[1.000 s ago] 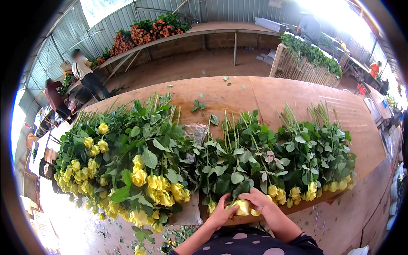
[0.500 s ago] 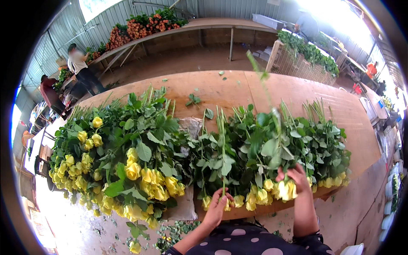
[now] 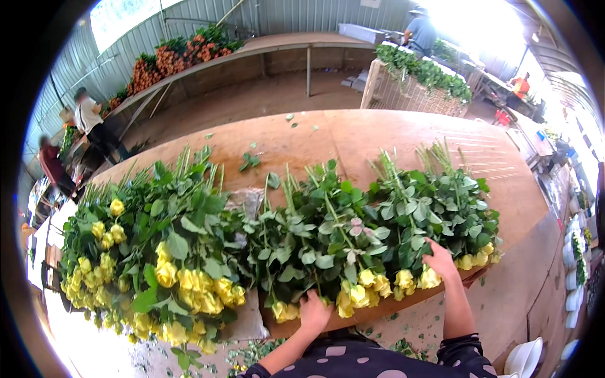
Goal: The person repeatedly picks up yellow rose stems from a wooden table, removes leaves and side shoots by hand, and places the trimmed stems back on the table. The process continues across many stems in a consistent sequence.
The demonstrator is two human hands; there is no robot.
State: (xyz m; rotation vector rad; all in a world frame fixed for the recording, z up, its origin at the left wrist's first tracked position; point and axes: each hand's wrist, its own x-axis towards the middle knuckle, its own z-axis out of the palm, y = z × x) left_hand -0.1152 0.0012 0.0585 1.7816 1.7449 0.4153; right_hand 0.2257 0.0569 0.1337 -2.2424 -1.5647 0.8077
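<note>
Bunches of long-stemmed yellow roses (image 3: 358, 295) lie on the wooden table (image 3: 403, 135), heads toward me and stems pointing away. My left hand (image 3: 315, 313) is at the near edge, its fingers curled round a yellow rose (image 3: 325, 301) whose head is mostly hidden by the hand. Farther right, my right hand (image 3: 439, 261) is open, index finger stretched over the leaves just above a rose head (image 3: 430, 278). A deeper heap of yellow roses (image 3: 208, 286) fills the left side, some heads hanging past the edge.
A pale cloth (image 3: 247, 318) lies between the heap and the smaller bunches. Orange flowers (image 3: 170, 62) rest on a long bench behind. Greenery tops a mesh crate (image 3: 406, 88) at the far right. White buckets (image 3: 523, 358) stand on the floor. Other people (image 3: 94, 120) work farther off.
The rose held up by my right hand now lies among the right bunches, and that hand has opened. My left hand has shifted slightly left and down. The view has turned right.
</note>
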